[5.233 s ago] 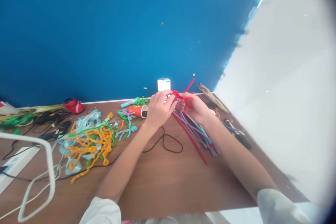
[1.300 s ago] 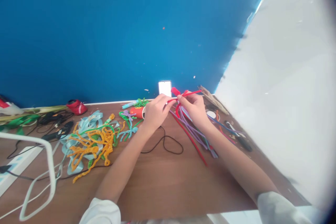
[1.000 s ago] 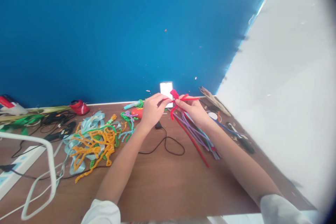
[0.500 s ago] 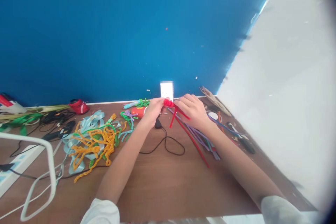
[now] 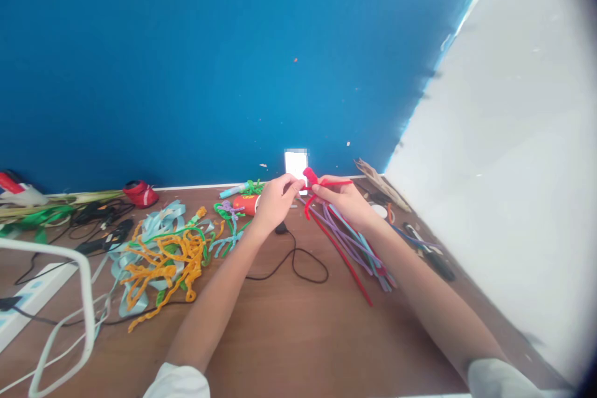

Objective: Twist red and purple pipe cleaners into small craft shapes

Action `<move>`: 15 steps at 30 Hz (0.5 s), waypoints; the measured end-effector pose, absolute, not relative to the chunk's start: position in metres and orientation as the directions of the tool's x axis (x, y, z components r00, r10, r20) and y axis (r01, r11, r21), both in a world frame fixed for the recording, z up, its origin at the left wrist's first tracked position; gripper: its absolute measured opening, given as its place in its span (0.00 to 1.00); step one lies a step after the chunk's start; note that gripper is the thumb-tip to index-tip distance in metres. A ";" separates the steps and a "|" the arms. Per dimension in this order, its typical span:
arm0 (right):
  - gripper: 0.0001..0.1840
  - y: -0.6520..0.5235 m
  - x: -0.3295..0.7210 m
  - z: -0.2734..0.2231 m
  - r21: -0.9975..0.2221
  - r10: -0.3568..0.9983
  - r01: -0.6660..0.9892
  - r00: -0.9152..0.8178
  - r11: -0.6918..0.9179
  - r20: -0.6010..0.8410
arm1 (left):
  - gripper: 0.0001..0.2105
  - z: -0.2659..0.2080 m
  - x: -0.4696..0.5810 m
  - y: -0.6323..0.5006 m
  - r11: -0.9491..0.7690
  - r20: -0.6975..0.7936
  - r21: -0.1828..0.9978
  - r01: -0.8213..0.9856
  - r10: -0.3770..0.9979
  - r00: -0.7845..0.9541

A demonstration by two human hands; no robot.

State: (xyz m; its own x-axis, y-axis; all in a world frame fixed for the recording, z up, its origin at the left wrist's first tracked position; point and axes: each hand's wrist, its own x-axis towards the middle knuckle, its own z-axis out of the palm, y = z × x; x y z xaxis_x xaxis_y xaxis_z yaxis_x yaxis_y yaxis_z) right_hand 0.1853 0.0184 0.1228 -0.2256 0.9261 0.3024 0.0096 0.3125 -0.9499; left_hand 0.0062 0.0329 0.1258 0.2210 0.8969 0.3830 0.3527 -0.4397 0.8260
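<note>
Between my hands, above the table, is a red pipe cleaner (image 5: 310,175) with a thick coiled part and loose ends sticking out to the right and downward. My right hand (image 5: 342,198) pinches it near the coil. The thumb and fingertips of my left hand (image 5: 278,198) are closed on an end of it at the left. Behind the hands a bright phone screen (image 5: 295,165) leans against the wall. Several loose purple, blue and red pipe cleaners (image 5: 347,239) lie below and beside my right hand, partly covered by the forearm.
Left of my arm lie tangled orange pipe cleaners (image 5: 181,261) and light blue ribbon (image 5: 161,221). A black cable (image 5: 298,252) loops on the table (image 5: 298,336). Further left are a white bent frame (image 5: 88,298) and a power strip (image 5: 37,295). A black-handled tool (image 5: 438,261) lies at right.
The right hand has turned and now shows its thumb on the red pipe cleaner. The coiled part has tipped upward and shifted right. The left hand has moved slightly right.
</note>
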 end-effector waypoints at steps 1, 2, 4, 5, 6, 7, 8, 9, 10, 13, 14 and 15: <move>0.11 0.019 0.185 0.122 -0.928 0.905 0.054 -0.248 0.369 0.346 | 0.15 0.124 0.006 0.035 -0.418 0.359 0.835 0.358 0.907 0.220; 0.10 0.019 0.185 0.120 -0.892 0.877 0.111 -0.271 0.438 0.396 | 0.16 0.122 0.006 0.037 -0.386 0.326 0.852 0.355 0.920 0.218; 0.08 0.020 0.185 0.119 -0.761 0.796 0.259 -0.321 0.595 0.513 | 0.17 0.118 0.005 0.041 -0.285 0.229 0.911 0.297 0.951 0.210; 0.07 0.020 0.187 0.118 -0.653 0.739 0.347 -0.358 0.673 0.571 | 0.17 0.117 0.006 0.042 -0.213 0.163 0.949 0.234 0.963 0.215; 0.07 0.021 0.188 0.118 -0.517 0.671 0.430 -0.412 0.740 0.617 | 0.17 0.116 0.006 0.042 -0.142 0.101 0.976 0.163 0.966 0.237; 0.08 0.021 0.190 0.119 -0.360 0.594 0.495 -0.478 0.791 0.647 | 0.16 0.116 0.006 0.042 -0.072 0.044 0.993 0.091 0.960 0.277; 0.09 0.021 0.192 0.120 -0.204 0.519 0.530 -0.554 0.823 0.651 | 0.16 0.116 0.006 0.041 -0.003 -0.009 0.999 0.035 0.941 0.338; 0.11 0.020 0.195 0.121 -0.087 0.465 0.541 -0.617 0.837 0.634 | 0.16 0.116 0.006 0.040 0.057 -0.048 0.998 -0.011 0.915 0.401; 0.12 0.020 0.196 0.123 -0.016 0.433 0.543 -0.651 0.839 0.623 | 0.16 0.116 0.006 0.039 0.107 -0.075 0.993 -0.044 0.885 0.459; 0.11 0.018 0.199 0.125 -0.009 0.429 0.554 -0.635 0.832 0.643 | 0.16 0.118 0.006 0.038 0.124 -0.078 0.991 -0.059 0.862 0.501; 0.10 0.018 0.199 0.125 -0.057 0.450 0.555 -0.607 0.830 0.655 | 0.16 0.118 0.006 0.038 0.074 -0.048 0.997 -0.038 0.881 0.471; 0.08 0.018 0.199 0.125 -0.115 0.474 0.547 -0.579 0.829 0.663 | 0.16 0.119 0.006 0.039 0.011 -0.008 1.000 -0.005 0.900 0.435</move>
State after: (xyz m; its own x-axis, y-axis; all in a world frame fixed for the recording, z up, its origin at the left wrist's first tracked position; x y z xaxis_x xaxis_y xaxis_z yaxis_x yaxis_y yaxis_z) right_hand 0.1986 0.0176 0.1248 -0.5791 0.4744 0.6630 0.5471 0.8291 -0.1153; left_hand 0.0055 0.0389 0.1188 0.4350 0.9004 -0.0083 -0.0046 0.0114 0.9999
